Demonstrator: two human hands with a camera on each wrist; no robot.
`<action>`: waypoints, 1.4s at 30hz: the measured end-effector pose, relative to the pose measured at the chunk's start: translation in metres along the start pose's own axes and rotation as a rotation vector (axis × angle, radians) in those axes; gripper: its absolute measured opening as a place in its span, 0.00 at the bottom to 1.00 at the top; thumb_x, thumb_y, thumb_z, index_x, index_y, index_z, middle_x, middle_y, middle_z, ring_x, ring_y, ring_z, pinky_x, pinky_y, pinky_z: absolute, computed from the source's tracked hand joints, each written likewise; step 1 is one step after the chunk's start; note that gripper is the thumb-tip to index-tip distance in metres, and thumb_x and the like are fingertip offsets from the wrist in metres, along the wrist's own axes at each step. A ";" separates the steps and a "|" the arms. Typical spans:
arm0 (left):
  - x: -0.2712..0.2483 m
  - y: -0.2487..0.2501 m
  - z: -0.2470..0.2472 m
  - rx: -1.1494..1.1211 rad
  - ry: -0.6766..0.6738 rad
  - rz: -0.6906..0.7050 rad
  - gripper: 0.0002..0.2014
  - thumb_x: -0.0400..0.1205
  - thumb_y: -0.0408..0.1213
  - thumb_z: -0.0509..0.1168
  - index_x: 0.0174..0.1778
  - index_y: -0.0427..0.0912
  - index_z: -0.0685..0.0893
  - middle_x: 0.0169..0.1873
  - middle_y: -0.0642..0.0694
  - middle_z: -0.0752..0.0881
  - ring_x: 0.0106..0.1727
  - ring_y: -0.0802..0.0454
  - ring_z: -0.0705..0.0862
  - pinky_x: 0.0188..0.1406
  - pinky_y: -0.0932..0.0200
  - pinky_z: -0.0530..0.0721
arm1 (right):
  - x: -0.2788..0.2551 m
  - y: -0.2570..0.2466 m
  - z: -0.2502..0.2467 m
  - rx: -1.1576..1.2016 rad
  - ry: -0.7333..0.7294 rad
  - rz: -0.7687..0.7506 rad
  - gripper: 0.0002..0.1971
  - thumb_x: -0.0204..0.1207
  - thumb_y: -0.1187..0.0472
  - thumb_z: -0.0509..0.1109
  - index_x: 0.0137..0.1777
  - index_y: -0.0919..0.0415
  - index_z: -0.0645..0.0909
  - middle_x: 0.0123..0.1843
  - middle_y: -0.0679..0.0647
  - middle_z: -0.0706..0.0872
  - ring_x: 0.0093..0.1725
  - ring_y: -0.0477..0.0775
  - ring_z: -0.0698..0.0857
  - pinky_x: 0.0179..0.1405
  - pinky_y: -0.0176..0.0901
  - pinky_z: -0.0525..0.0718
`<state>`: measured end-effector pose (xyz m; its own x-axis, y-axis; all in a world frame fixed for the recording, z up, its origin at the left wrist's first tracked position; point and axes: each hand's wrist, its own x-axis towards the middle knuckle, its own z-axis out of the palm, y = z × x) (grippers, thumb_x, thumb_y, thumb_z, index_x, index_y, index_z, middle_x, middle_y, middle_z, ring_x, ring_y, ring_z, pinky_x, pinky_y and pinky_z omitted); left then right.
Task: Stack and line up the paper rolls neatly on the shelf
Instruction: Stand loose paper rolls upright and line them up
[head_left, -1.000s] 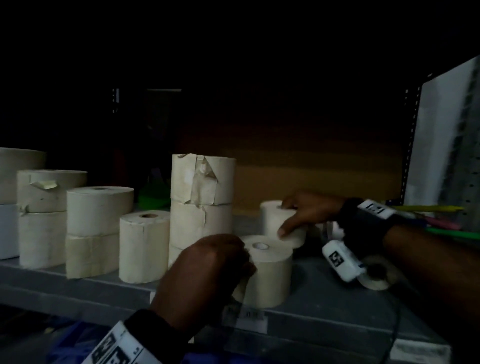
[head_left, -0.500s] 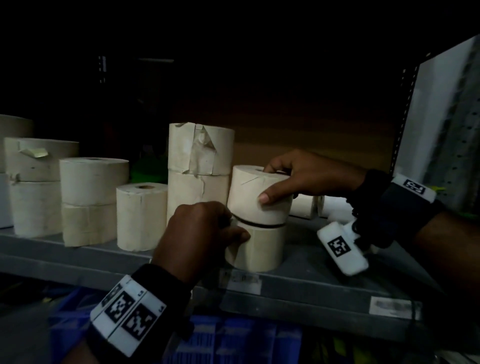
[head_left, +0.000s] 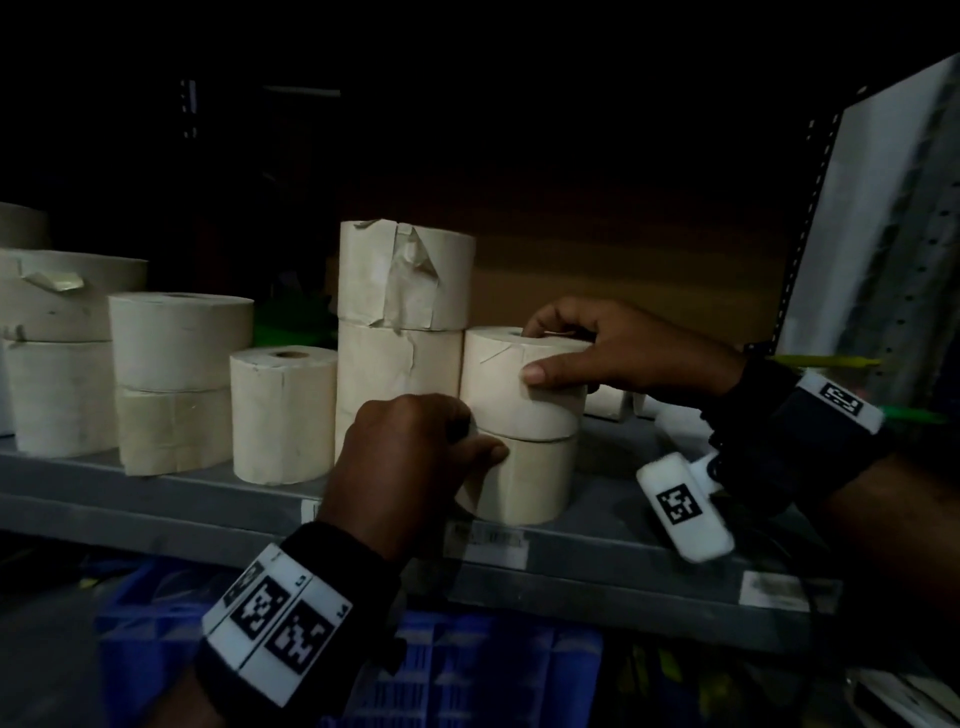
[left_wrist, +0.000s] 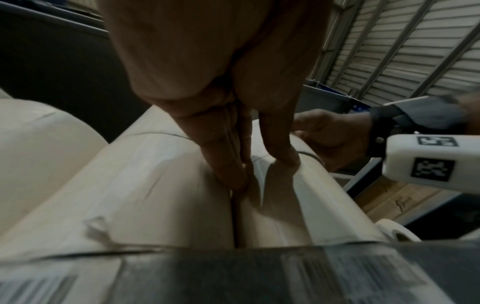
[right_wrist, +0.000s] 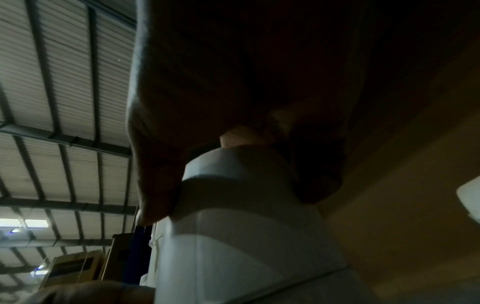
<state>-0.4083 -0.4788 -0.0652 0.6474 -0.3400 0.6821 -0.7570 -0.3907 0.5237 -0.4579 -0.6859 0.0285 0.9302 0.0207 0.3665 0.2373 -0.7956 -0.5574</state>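
Two cream paper rolls stand stacked near the front edge of the grey shelf (head_left: 156, 499). My right hand (head_left: 540, 351) grips the upper roll (head_left: 509, 400), thumb on its front and fingers over its top. This roll sits on the lower roll (head_left: 524, 483), slightly offset to the left. My left hand (head_left: 415, 457) holds the lower roll, thumb on its front. In the left wrist view my fingers (left_wrist: 228, 164) reach into the gap between the lower roll (left_wrist: 285, 205) and the tall stack. The right wrist view shows the upper roll (right_wrist: 233, 174) under my palm.
A tall stack of three taped rolls (head_left: 405, 312) touches the pair on the left. Further left stand a single roll (head_left: 283, 410) and two-roll stacks (head_left: 176, 374). Small rolls (head_left: 608, 402) lie behind at the right. A blue crate (head_left: 467, 670) sits below the shelf.
My right hand lifted a roll from the back of the shelf and set it on the front roll. My left hand stayed on the lower roll.
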 end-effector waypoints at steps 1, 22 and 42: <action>0.000 -0.001 0.001 -0.016 -0.002 -0.005 0.13 0.70 0.52 0.77 0.41 0.47 0.90 0.34 0.52 0.90 0.37 0.60 0.88 0.41 0.52 0.90 | -0.003 0.004 -0.001 0.048 0.002 0.008 0.34 0.54 0.35 0.84 0.61 0.39 0.81 0.61 0.46 0.85 0.55 0.49 0.88 0.48 0.52 0.91; -0.006 0.005 0.007 -0.047 0.035 0.057 0.12 0.71 0.52 0.74 0.40 0.47 0.90 0.33 0.50 0.90 0.35 0.58 0.88 0.37 0.50 0.90 | -0.040 0.051 0.050 0.729 -0.031 0.089 0.32 0.69 0.66 0.76 0.73 0.49 0.73 0.70 0.51 0.86 0.69 0.52 0.85 0.61 0.46 0.87; 0.019 0.005 -0.002 0.044 -0.008 -0.021 0.22 0.60 0.53 0.80 0.43 0.49 0.83 0.36 0.54 0.87 0.39 0.60 0.85 0.39 0.61 0.86 | -0.038 0.051 0.054 0.748 -0.049 0.108 0.30 0.75 0.58 0.72 0.77 0.57 0.72 0.68 0.57 0.87 0.68 0.58 0.86 0.62 0.51 0.87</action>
<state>-0.4005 -0.4851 -0.0484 0.6642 -0.3377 0.6670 -0.7385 -0.4349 0.5152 -0.4658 -0.6952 -0.0539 0.9664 0.0065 0.2571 0.2543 -0.1717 -0.9518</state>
